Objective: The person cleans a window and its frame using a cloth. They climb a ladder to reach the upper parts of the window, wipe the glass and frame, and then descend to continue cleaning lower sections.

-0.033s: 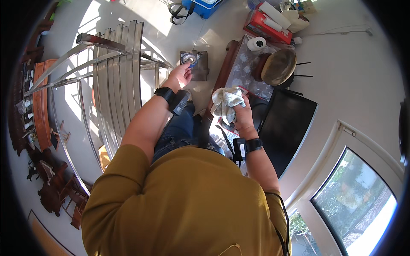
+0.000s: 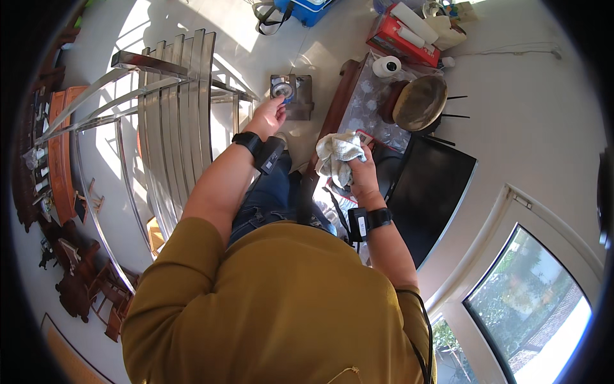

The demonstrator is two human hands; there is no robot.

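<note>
My left hand reaches forward, its fingers closed on a round silver-and-blue object, perhaps a tape roll, over a small grey box-like item low in front of me; whether the object rests on it I cannot tell. My right hand grips a crumpled whitish cloth beside a wooden table covered with patterned plastic. A black flat screen stands just to the right of that hand.
A slatted metal frame is at left, with wooden furniture beyond. A blue cooler, a red box, a white camera-like object and a round drum-like item are ahead and right. A window is at lower right.
My left hand has shifted very slightly down with the round object. Otherwise hardly anything differs.
</note>
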